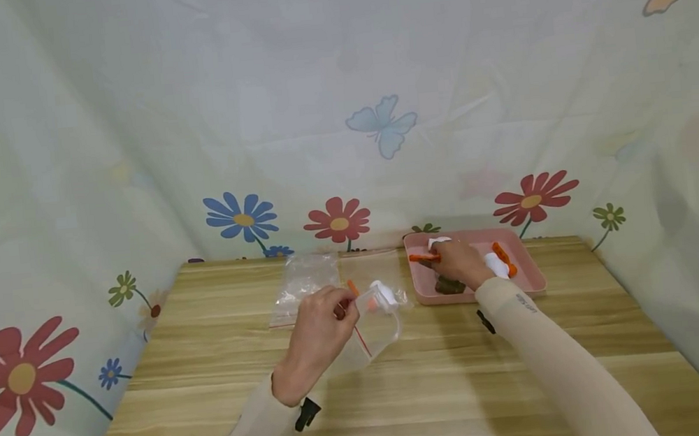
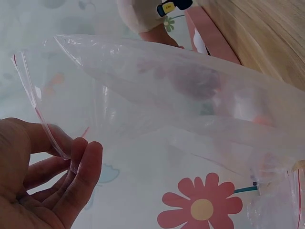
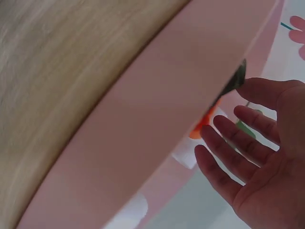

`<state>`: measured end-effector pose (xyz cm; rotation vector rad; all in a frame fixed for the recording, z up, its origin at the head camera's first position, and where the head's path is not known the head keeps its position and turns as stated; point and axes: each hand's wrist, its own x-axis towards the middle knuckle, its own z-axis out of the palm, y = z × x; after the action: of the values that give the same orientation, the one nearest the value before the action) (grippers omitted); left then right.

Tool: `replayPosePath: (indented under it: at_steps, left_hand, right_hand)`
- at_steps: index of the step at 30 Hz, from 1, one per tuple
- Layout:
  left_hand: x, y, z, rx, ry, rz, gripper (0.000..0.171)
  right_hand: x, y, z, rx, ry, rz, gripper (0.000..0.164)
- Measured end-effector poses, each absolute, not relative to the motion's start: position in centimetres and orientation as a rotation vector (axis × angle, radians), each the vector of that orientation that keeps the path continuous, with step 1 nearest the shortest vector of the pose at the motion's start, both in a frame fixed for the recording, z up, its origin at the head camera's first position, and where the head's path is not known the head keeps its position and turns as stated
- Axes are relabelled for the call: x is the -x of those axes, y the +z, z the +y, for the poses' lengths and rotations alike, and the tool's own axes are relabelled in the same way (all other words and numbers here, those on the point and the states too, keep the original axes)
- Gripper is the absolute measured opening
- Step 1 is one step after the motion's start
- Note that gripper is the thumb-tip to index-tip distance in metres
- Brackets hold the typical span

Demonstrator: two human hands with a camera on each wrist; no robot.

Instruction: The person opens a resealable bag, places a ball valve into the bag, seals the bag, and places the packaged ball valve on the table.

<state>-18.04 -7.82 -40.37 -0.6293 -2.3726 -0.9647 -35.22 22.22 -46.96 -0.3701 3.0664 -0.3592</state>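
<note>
My left hand [image 1: 323, 333] pinches the rim of a clear zip bag [image 2: 143, 86] between thumb and fingers. The bag's mouth, with a red line along it, stands partly apart. Inside or behind the film, a white item [image 1: 385, 294] and some orange show blurred. My right hand [image 1: 458, 261] reaches into the pink tray [image 3: 128, 109], its fingers spread and loosely bent in the right wrist view. Near its thumb tip is a dark green item [image 3: 236, 82]. An orange stick-like piece [image 1: 423, 258] and a white piece [image 1: 439, 242] lie by the fingers.
At the tray's right side lie another orange piece [image 1: 501, 256] and a white piece [image 1: 497, 265]; a dark green lump [image 1: 449, 285] sits near its front wall. More clear bags [image 1: 307, 278] lie flat at the back of the wooden table [image 1: 212, 371], before a flowered curtain.
</note>
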Motion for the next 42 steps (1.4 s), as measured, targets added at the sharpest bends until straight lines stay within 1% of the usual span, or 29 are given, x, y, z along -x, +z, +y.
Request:
replayPosePath:
  at_steps: [9, 17, 30, 37, 42]
  left_hand:
    - [18.1, -40.7, -7.8, 0.633, -0.937, -2.369, 0.006]
    - [18.1, -40.8, -7.9, 0.626, -0.941, -2.387, 0.007]
    - [18.0, -40.8, -7.9, 0.607, -0.967, -2.431, 0.008]
    - [18.0, -40.9, -7.8, 0.614, -0.957, -2.43, 0.008]
    - [17.9, -40.8, -7.8, 0.61, -0.956, -2.433, 0.007]
  right_hand:
    - [35.5, -47.7, 22.0, 0.33, -0.365, 3.039, 0.016]
    - [35.6, -48.0, 21.3, 0.325, -0.288, 3.055, 0.003]
    - [35.9, -49.1, 19.7, 0.421, -0.218, 3.065, 0.012]
    - [35.8, -49.3, 19.5, 0.582, -0.132, 3.094, 0.01]
    - [35.6, -48.9, 20.1, 0.622, -0.165, 3.154, 0.011]
